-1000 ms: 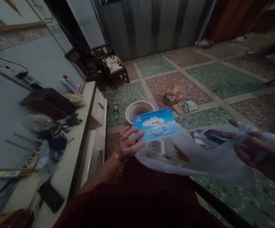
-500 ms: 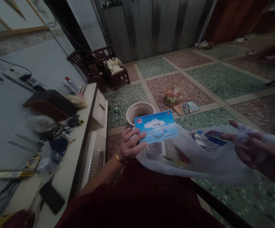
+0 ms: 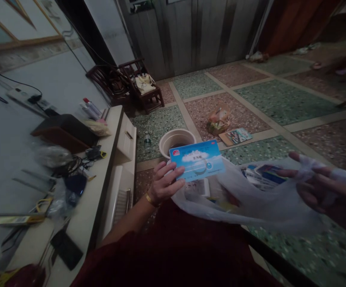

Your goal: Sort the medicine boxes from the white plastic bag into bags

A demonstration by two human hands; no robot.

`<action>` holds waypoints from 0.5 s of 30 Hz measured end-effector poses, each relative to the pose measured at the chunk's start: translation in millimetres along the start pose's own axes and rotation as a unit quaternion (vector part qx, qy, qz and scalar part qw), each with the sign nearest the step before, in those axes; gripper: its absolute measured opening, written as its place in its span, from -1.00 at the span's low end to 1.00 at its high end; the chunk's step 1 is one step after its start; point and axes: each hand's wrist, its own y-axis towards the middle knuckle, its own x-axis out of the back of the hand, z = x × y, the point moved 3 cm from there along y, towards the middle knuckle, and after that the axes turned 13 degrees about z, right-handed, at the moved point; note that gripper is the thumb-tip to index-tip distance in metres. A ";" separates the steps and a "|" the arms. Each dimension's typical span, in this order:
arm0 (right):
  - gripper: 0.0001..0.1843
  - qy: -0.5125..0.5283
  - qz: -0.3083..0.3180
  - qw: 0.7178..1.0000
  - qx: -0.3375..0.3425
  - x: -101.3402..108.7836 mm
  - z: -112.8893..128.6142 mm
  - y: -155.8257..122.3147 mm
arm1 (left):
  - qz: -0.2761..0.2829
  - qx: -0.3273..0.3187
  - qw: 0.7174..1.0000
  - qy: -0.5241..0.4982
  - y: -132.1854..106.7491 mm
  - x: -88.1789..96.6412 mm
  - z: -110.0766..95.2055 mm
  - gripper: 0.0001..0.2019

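My left hand (image 3: 164, 185) grips a flat blue medicine box (image 3: 197, 160) by its left end, with the printed face turned up toward me. A white plastic bag (image 3: 268, 211) lies spread over my lap, just under and beyond the box. Through its mouth show a white box (image 3: 199, 187) and several blue and white packets (image 3: 261, 176). At the right, my right hand (image 3: 325, 183) has the bag's stretched plastic looped round its fingers and holds it out; its index finger points toward the packets.
A beige bucket (image 3: 177, 137) stands on the tiled floor behind the box, beside a plastic bottle (image 3: 147, 140). Farther off lie a tied bag (image 3: 219, 119) and a booklet (image 3: 235, 136). Along the left runs a cabinet (image 3: 97, 187) bearing a speaker (image 3: 63, 129), cables and a black phone (image 3: 67, 249). Wooden chairs (image 3: 146, 97) stand behind.
Almost nothing differs. The view has shifted very slightly; both hands, the blue box and the bag keep their places.
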 end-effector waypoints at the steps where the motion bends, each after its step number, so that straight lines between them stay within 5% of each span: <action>1: -0.05 0.001 0.004 1.000 -0.003 0.1 -0.1 -0.2 | -0.003 0.001 1.000 0.002 -0.1 -0.1 0.3 -0.87; 7: -0.09 0.012 0.021 1.000 0.013 -5.4 10.1 5.5 | -0.003 0.016 1.000 -0.014 -1.5 -7.1 3.1 -0.90; 10: -0.21 0.021 0.068 0.995 0.068 -20.3 28.5 -0.4 | -0.031 0.093 0.992 -0.085 4.8 -14.9 10.0 -0.91; 15: -0.41 0.023 0.204 0.971 0.125 -45.6 49.5 -24.7 | -0.162 0.218 0.911 -0.311 27.6 -22.1 20.0 -0.69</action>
